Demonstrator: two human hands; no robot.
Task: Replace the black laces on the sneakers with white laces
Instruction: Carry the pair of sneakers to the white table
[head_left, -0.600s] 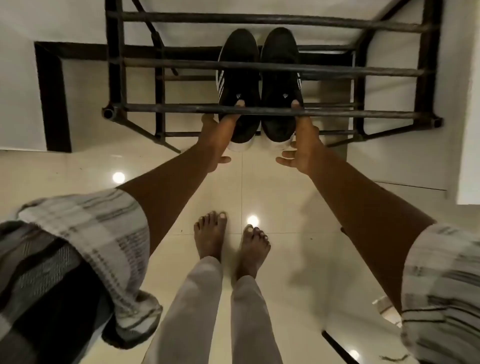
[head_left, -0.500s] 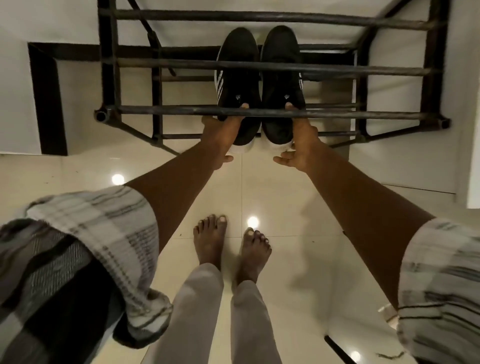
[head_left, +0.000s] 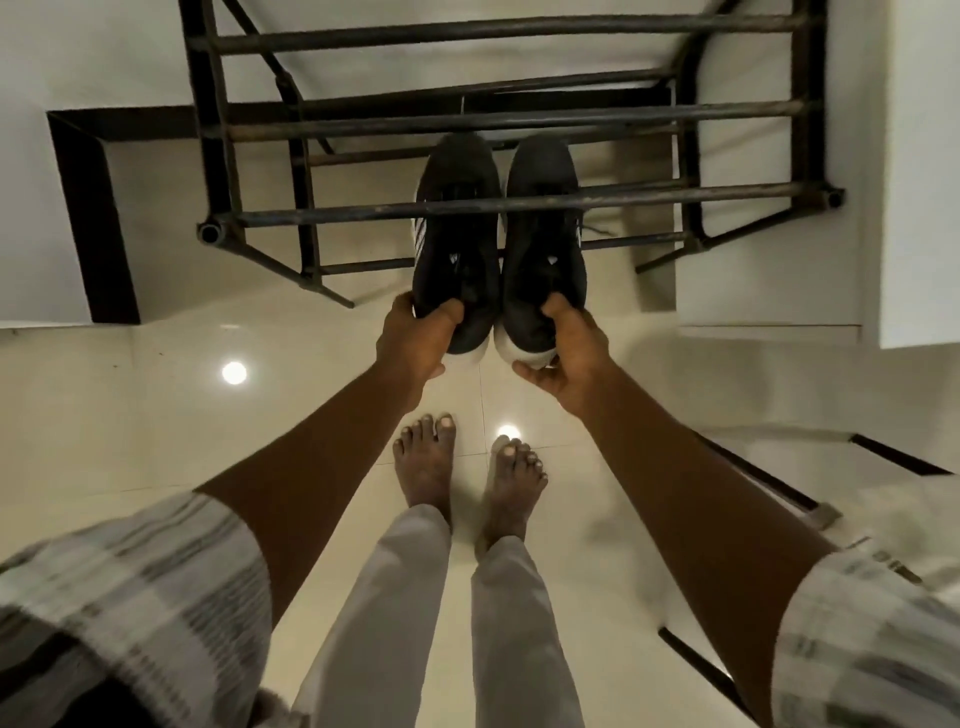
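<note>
Gripping the heel of the left sneaker, the left hand had its fingers curled round the back of the shoe, with one fingertip hooked into the opening. The right hand held the right sneaker in much the same way, curled over the collar and under the white sole. Both sneakers were black with white soles, side by side and almost touching, toes pointing away from the person. White stripes showed on the outer side of the left one. Their front halves lay beneath the front bar of a dark metal shoe rack, while the heels stuck out toward the person. Whether they rested on a lower rail or hung free in the hands could not be told. The laces were hard to make out against the dark uppers. Both forearms were bare, with striped sleeves pushed up near the elbows. Below them, two bare feet and pale trousers stood on a glossy cream tiled floor
</note>
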